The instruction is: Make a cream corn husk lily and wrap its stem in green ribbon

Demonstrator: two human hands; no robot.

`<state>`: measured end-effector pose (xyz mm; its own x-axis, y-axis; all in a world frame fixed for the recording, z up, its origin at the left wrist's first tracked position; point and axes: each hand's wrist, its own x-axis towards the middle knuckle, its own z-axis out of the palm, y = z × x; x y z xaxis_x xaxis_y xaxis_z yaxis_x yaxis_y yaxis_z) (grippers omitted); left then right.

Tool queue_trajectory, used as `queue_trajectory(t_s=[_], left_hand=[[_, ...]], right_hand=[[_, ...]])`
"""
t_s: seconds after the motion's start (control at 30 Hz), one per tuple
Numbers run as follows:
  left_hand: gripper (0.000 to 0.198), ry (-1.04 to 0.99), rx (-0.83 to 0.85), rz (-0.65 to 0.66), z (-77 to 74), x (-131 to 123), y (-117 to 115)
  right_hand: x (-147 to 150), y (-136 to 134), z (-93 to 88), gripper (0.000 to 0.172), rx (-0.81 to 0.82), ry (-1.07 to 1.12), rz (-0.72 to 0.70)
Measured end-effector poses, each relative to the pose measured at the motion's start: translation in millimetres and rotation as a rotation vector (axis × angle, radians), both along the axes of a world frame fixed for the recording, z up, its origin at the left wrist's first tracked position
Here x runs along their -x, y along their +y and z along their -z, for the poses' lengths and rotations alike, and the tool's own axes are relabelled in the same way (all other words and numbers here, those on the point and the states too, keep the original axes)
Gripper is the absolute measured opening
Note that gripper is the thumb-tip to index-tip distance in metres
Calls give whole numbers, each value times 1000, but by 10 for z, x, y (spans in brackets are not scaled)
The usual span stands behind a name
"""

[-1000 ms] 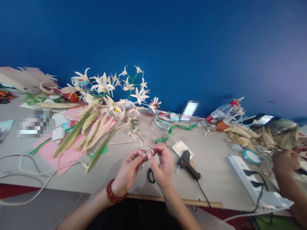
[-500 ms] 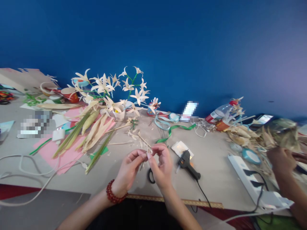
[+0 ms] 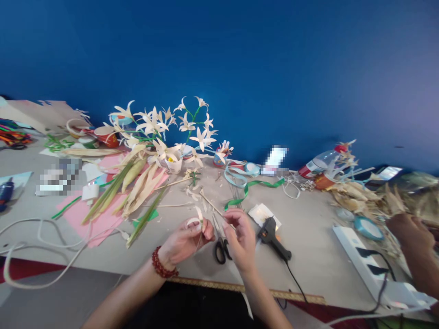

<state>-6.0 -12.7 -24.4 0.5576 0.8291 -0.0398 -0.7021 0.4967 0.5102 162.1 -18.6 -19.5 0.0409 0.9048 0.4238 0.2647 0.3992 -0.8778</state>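
My left hand (image 3: 187,237), with a red bead bracelet, pinches pale curved husk petals (image 3: 199,214). A thin stem seems to hang below its fingers. Just to the right, my right hand (image 3: 240,235) is raised with fingers loosely curled and the thumb a little apart; I make out nothing in it. A thin stick (image 3: 211,203) reaches toward its fingertips, apparently lying on the table. Between and below the hands rest black-handled scissors (image 3: 220,251). A pale strip (image 3: 247,305) shows beside my right forearm, over my dark clothing.
A black glue gun (image 3: 275,240) lies right of my hands, its tip by a white pad (image 3: 264,214). Husks (image 3: 140,192) and pink paper (image 3: 77,217) lie left. Husk flowers (image 3: 151,121) stand behind. At right are a power strip (image 3: 356,260) and another person's hand (image 3: 411,233).
My hands have come apart, the right one moving rightward. The petals now show above my left hand and more of the scissors is visible. The pale strip has appeared by my right forearm.
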Motion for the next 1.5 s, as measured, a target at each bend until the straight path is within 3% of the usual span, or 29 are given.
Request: queue_trajectory(t_s=[0.13, 0.33, 0.6, 0.83, 1.03, 1.2, 1.4, 1.5], left_hand=[[25, -44, 18, 101, 60, 126, 6], [28, -31, -13, 117, 173, 363, -64], [26, -77, 65, 93, 206, 462, -137], [26, -67, 35, 113, 233, 420, -128], [24, -77, 18, 113, 241, 420, -129], [22, -91, 84, 39, 212, 430, -80], [20, -132, 67, 93, 120, 272, -8], [17, -168, 87, 139, 77, 152, 2]], right_hand=[[-100, 136, 38, 8, 72, -240, -96], [-86, 599, 124, 9, 137, -679, -223], [300, 1157, 325, 7, 147, -865, -279], [551, 1255, 377, 9, 173, -938, -291], [591, 1311, 374, 9, 181, -883, -307], [378, 1093, 148, 10, 172, -772, -317], [-12, 432, -454, 14, 56, -468, -413], [-85, 167, -648, 20, -54, -379, -439]])
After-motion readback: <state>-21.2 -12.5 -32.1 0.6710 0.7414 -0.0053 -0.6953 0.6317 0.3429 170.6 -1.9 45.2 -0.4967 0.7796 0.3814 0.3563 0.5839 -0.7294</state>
